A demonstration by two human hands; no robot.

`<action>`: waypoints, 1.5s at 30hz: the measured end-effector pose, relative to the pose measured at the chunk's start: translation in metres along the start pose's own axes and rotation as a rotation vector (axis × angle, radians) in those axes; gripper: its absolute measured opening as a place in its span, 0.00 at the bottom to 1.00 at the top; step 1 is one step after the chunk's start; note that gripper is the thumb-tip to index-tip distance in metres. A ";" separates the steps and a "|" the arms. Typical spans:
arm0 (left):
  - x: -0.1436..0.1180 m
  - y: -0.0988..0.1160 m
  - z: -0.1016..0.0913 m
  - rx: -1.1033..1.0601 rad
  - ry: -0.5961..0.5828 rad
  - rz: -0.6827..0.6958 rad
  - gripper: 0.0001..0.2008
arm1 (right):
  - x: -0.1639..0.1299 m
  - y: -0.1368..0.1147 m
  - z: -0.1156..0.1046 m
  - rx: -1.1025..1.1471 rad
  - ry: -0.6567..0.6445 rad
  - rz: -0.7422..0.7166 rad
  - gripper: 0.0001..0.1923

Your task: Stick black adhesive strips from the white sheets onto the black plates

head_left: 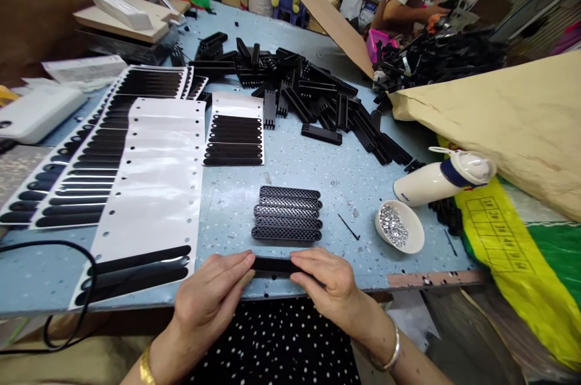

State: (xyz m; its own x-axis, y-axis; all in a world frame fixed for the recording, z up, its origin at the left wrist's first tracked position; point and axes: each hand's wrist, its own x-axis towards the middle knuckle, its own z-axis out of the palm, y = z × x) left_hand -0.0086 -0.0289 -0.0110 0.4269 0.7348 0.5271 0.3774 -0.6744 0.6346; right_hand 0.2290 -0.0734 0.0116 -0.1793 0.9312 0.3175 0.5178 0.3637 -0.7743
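Note:
Near the table's front edge, a narrow black bar (273, 265) lies crosswise between my two hands. My left hand (211, 294) pinches its left end between thumb and fingers. At the other end, my right hand (329, 282) grips it the same way, covering that tip. Just beyond the bar, several black pieces with a mesh-patterned face (287, 213) sit side by side in a row. To the left is a white backing sheet (158, 185), mostly bare, with a few black rounded adhesive strips (136, 273) at its near end.
A smaller strip sheet (233, 152) and a heap of black bars (313, 91) lie farther back. On the right are a white bowl (415, 233) of small metal parts, a bottle (420, 184) and a yellow bag (503, 252). A cable (93, 276) loops at left; another person (403, 3) works behind.

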 end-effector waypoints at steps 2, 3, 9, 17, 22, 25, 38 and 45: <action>0.000 0.000 0.000 -0.001 0.003 0.000 0.19 | -0.002 0.002 0.001 -0.007 -0.002 -0.034 0.16; 0.000 0.000 0.001 -0.001 0.002 -0.001 0.19 | -0.003 0.004 0.002 -0.014 0.002 -0.055 0.16; 0.002 0.001 0.000 0.018 -0.017 -0.002 0.16 | -0.005 0.008 0.004 0.004 0.046 -0.054 0.15; 0.005 0.002 -0.002 0.025 -0.024 -0.002 0.14 | -0.025 0.004 -0.026 -0.031 0.196 0.203 0.15; 0.006 0.001 -0.002 0.067 -0.022 -0.036 0.12 | -0.032 0.005 -0.028 0.058 0.236 0.333 0.12; 0.004 0.000 -0.003 0.099 -0.054 -0.063 0.12 | -0.027 0.003 -0.022 0.072 0.201 0.356 0.16; 0.002 -0.007 0.003 0.194 -0.089 -0.041 0.11 | -0.004 0.014 -0.015 0.185 0.102 0.419 0.12; 0.002 -0.007 0.001 0.192 -0.107 -0.036 0.11 | -0.002 0.018 -0.014 0.202 0.066 0.349 0.02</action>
State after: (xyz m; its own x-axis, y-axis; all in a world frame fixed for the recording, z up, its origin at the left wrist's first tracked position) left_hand -0.0095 -0.0229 -0.0154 0.4910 0.7540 0.4364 0.5390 -0.6564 0.5278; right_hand 0.2509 -0.0685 0.0046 0.0354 0.9983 0.0459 0.3623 0.0300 -0.9316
